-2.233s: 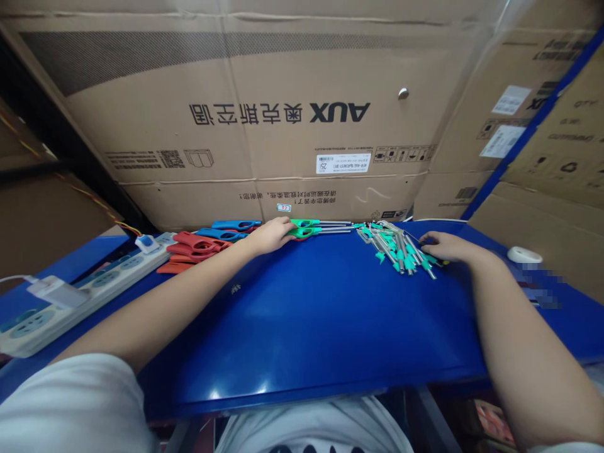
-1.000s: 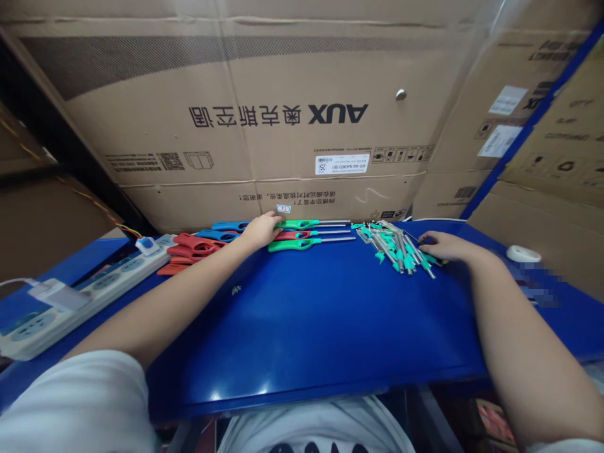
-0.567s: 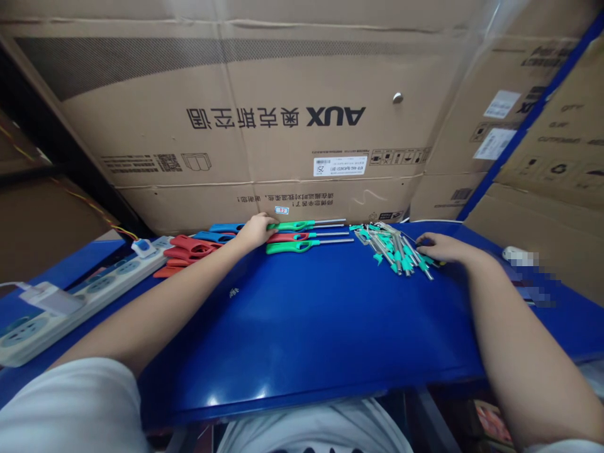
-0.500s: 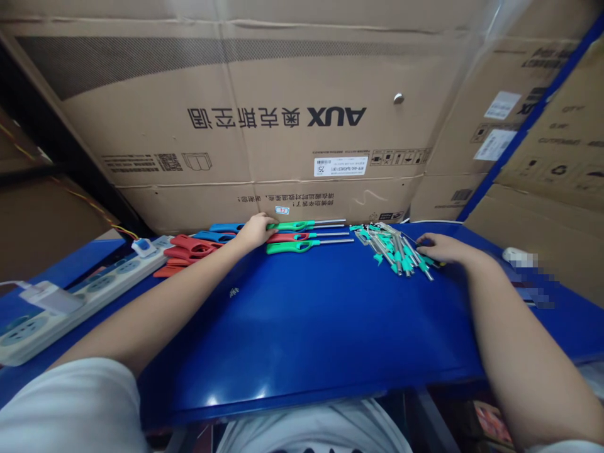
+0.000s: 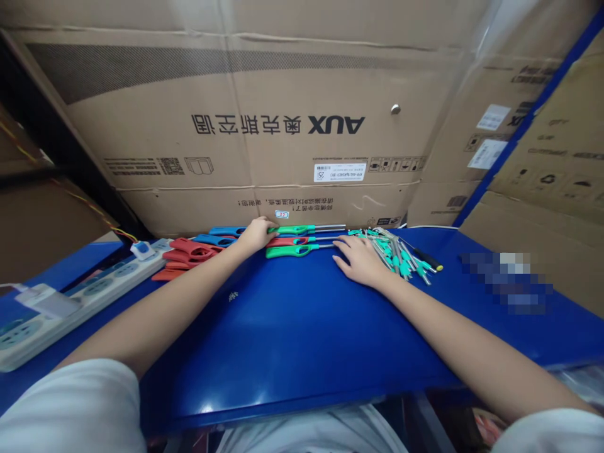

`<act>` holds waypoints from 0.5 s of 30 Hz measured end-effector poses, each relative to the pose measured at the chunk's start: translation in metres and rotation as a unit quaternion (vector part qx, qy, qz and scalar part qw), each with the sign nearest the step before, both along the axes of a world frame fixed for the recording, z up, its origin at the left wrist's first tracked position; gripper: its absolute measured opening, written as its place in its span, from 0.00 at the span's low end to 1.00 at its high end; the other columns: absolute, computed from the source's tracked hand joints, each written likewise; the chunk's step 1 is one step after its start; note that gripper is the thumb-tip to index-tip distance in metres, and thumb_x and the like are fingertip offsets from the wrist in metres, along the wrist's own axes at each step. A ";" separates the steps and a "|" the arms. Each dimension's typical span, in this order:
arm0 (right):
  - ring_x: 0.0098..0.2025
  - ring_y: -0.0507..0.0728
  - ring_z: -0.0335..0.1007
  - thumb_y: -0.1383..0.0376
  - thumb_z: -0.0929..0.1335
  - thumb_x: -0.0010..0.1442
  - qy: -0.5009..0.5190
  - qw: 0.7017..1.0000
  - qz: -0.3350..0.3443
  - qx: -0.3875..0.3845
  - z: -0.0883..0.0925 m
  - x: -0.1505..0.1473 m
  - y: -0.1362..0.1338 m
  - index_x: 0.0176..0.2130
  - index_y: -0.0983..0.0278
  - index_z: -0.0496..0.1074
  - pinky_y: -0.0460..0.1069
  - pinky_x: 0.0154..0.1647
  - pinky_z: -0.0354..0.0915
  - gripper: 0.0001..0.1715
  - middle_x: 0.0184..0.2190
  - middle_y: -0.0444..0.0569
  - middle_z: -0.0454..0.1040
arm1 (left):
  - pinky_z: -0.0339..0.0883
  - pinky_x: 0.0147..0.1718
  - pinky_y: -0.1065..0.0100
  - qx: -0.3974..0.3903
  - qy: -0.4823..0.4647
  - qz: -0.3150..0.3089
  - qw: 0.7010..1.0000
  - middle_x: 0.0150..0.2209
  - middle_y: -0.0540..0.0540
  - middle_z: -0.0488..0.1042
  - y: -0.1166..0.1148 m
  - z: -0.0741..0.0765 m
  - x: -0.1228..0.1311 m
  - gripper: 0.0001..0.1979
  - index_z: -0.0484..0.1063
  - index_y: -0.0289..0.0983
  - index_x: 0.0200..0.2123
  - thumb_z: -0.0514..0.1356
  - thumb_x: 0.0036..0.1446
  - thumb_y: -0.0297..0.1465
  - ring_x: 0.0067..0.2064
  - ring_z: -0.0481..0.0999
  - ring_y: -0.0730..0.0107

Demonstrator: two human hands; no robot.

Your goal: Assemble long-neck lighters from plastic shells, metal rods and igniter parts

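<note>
Several stick lighters lie side by side near the back of the table: a green lighter (image 5: 292, 230) at the rear, a red lighter (image 5: 287, 241) in the middle and another green lighter (image 5: 293, 251) in front. My left hand (image 5: 257, 235) is closed at the handle end of the rear green one; part of the grip is hidden. My right hand (image 5: 362, 259) is open, palm down, fingers apart at the metal tips of the lighters. Just behind and right of it lies a heap of metal lighter tubes with teal parts (image 5: 401, 251), partly covered by the hand.
Blue lighter handles (image 5: 214, 240) and a stack of red handles (image 5: 186, 251) lie at the left, beside a white power strip (image 5: 101, 286). A black tool with a yellow end (image 5: 431, 261) lies right of the heap. Cardboard (image 5: 278, 75) walls the back of the blue table (image 5: 283, 340).
My right hand has moved left from the far right side of the tube heap to the lighters' metal tips, its fingers now spread. My left hand stays at the lighter handles.
</note>
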State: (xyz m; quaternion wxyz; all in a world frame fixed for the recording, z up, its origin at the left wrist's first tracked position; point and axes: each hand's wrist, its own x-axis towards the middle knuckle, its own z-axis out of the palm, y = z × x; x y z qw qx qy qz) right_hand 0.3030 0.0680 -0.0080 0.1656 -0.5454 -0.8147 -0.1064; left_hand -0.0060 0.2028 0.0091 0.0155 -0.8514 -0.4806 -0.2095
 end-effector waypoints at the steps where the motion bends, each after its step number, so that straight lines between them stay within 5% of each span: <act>1: 0.65 0.68 0.61 0.58 0.61 0.69 0.003 1.000 -0.006 -0.001 -0.004 -0.004 0.002 0.61 0.68 0.69 0.64 0.67 0.53 0.27 0.64 0.60 0.67 | 0.70 0.50 0.63 0.000 0.000 -0.001 1.000 0.44 0.40 0.78 0.000 0.000 0.000 0.13 0.81 0.36 0.45 0.62 0.59 0.33 0.44 0.77 0.59; 15: 0.69 0.68 0.56 0.55 0.61 0.68 0.045 0.997 -0.049 -0.035 -0.012 -0.035 0.051 0.67 0.74 0.60 0.63 0.68 0.52 0.36 0.68 0.63 0.61 | 0.71 0.47 0.63 0.010 -0.002 0.007 1.000 0.46 0.40 0.78 -0.004 -0.002 0.003 0.15 0.81 0.36 0.46 0.61 0.61 0.36 0.44 0.79 0.58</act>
